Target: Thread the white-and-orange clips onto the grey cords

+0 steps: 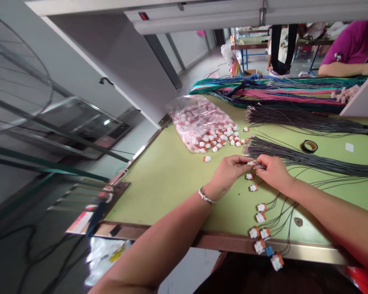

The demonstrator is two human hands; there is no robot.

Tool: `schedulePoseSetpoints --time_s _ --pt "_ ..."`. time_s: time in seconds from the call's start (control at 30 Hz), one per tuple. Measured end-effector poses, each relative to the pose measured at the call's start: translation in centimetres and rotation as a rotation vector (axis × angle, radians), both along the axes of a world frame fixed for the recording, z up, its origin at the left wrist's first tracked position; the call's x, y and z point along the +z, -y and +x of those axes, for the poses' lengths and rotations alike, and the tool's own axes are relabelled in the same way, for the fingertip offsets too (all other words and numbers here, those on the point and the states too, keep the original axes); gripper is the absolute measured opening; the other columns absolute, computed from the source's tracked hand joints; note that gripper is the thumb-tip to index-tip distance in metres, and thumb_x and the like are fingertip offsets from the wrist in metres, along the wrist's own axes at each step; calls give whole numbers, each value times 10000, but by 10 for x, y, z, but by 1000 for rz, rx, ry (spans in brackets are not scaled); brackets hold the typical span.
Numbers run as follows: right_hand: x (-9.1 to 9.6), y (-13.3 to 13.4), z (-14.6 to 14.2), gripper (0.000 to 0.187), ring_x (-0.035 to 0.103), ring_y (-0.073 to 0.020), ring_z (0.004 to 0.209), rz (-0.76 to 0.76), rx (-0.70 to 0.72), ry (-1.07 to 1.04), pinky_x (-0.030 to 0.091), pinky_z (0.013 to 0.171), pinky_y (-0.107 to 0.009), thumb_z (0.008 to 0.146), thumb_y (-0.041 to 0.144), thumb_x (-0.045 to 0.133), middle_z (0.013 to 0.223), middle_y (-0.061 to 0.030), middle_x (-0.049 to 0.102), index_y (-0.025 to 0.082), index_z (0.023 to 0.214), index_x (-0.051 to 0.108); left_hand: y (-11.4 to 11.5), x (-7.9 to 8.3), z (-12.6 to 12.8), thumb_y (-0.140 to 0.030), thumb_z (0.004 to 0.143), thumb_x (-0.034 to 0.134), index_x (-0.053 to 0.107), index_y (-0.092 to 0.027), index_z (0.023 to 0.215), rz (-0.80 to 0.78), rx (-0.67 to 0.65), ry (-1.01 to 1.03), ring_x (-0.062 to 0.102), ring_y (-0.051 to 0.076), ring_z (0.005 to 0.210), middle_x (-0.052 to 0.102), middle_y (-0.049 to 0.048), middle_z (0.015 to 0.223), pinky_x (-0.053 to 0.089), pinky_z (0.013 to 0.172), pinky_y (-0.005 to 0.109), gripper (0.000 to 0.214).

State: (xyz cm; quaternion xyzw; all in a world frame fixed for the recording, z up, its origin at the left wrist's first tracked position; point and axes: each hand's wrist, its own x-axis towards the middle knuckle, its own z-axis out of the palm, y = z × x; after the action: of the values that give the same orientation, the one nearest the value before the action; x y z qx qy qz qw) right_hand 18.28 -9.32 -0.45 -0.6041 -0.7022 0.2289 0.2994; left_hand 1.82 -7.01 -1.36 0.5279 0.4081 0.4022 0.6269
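My left hand [228, 170] pinches a small white and orange connector [250, 163] over the green table [171, 179]. My right hand [272, 169] is closed on thin dark wires [260, 166] whose ends meet that connector. A silver bracelet sits on my left wrist. Below the hands, several finished connectors [260, 218] with wires attached trail down to the table's front edge. Two more connectors [251, 182] lie just under my hands.
A clear plastic bag [196, 120] spills loose connectors [222, 139] at the back left. Bundles of grey wire [309, 157] and coloured wire [279, 92] stretch across the right. A tape roll [309, 145] lies nearby. Another person in a magenta shirt [352, 45] sits far right.
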Motion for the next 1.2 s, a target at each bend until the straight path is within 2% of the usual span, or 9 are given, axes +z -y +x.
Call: schedulePoseSetpoints --time_s 0.1,0.27,0.47,0.77,0.97,1.1,1.17,1.2 --pt "-4 -1 2 76 459 -120 518 6 27 -25 297 524 -239 681 248 547 576 9 599 201 676 607 -1 -3 0 -250 604 806 715 -122 826 -88 -33 99 658 148 724 729 57 796 514 759 295 272" --pt "-5 -3 4 63 392 -96 471 49 -2 -214 301 497 -228 689 253 537 525 41 526 197 711 557 -2 0 -1 -240 608 807 698 -127 781 -142 -35 196 652 127 711 723 41 778 512 763 285 234" --pt "-7 -5 4 40 435 -107 502 47 -10 -169 318 515 -233 668 223 524 566 20 570 195 685 548 -4 -1 -1 -230 610 803 689 -124 782 -153 -46 195 649 127 730 720 44 801 509 790 295 232" --pt "-6 -8 3 58 444 -119 544 -31 22 -89 298 538 -245 679 240 511 584 17 570 194 698 541 -2 -1 1 -244 610 804 676 -125 759 -140 -41 185 634 128 699 708 37 770 501 742 291 229" --pt "-8 -10 2 62 437 -111 539 -40 15 -136 310 540 -240 677 243 530 582 25 557 190 702 552 -4 -3 4 -249 557 826 670 -126 739 -125 -21 183 617 114 667 697 29 740 492 710 269 269" --pt "-8 -14 12 76 437 -101 536 -35 82 -281 340 544 -238 664 257 577 575 33 546 182 673 569 1 2 1 -263 604 791 665 -130 760 -51 -69 9 612 124 624 682 31 691 492 646 267 241" --pt "-7 -17 17 167 466 -109 536 -44 19 -430 368 541 -248 676 332 610 595 18 568 173 728 603 7 9 0 -261 660 743 676 -134 769 42 -183 -157 615 133 622 678 42 688 495 636 270 180" --pt "-7 -18 18 219 483 -113 532 -83 -9 -517 384 539 -254 679 372 621 596 13 575 168 760 612 11 14 0 -259 690 713 687 -141 785 101 -281 -229 621 139 635 684 52 717 499 641 273 154"
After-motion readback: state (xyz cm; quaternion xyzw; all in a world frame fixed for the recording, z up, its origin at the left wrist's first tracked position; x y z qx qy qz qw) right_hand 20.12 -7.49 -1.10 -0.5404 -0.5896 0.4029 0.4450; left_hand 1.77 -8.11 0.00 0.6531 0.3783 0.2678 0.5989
